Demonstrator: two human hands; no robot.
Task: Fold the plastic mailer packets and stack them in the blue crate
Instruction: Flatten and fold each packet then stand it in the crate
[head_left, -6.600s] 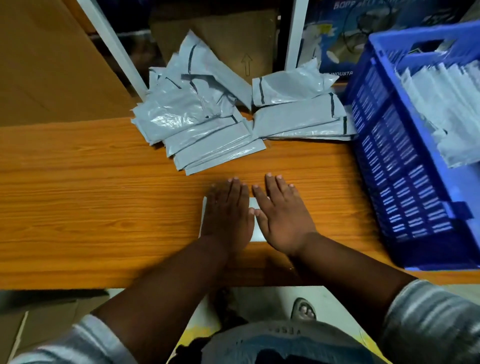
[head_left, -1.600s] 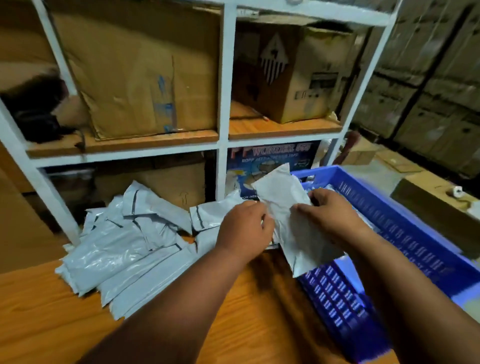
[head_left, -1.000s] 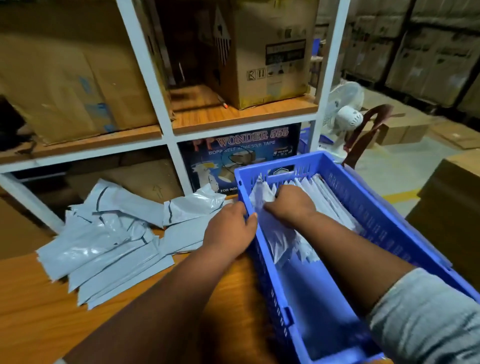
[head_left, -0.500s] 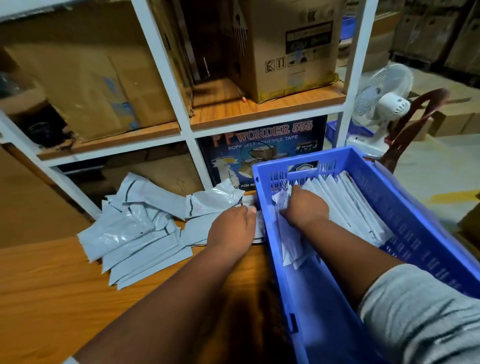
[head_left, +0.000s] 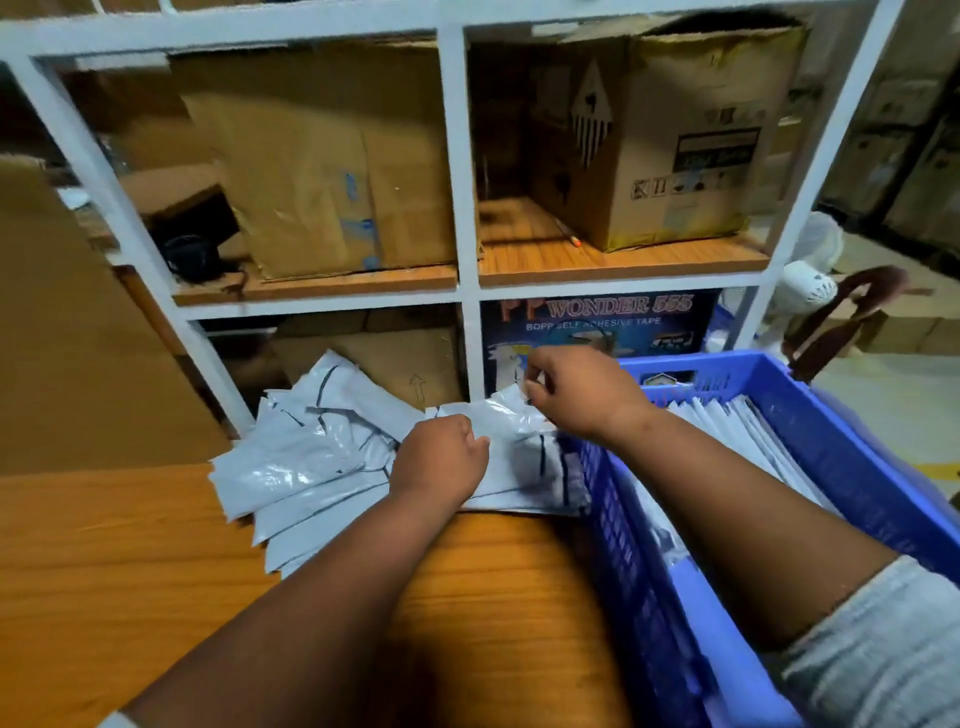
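Item: next packet (head_left: 511, 423), at the surface's (head_left: 130, 545) far edge, beside the crate (head_left: 852, 447). Your left grip (head_left: 441, 460) and right grip (head_left: 576, 392) pinched it. You needed to lift it singly, leaving the pile (head_left: 291, 462) undisturbed.

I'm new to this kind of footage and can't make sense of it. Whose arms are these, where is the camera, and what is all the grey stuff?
There is no machine here: a person wears one camera on the head, looking forward and down at their own arms. The left hand and right hand both pinch one grey plastic mailer packet, picking it from the loose pile of mailers on the wooden table. On the right stands the blue crate, with folded packets standing in a row inside. Behind is a white shelf holding cardboard boxes.
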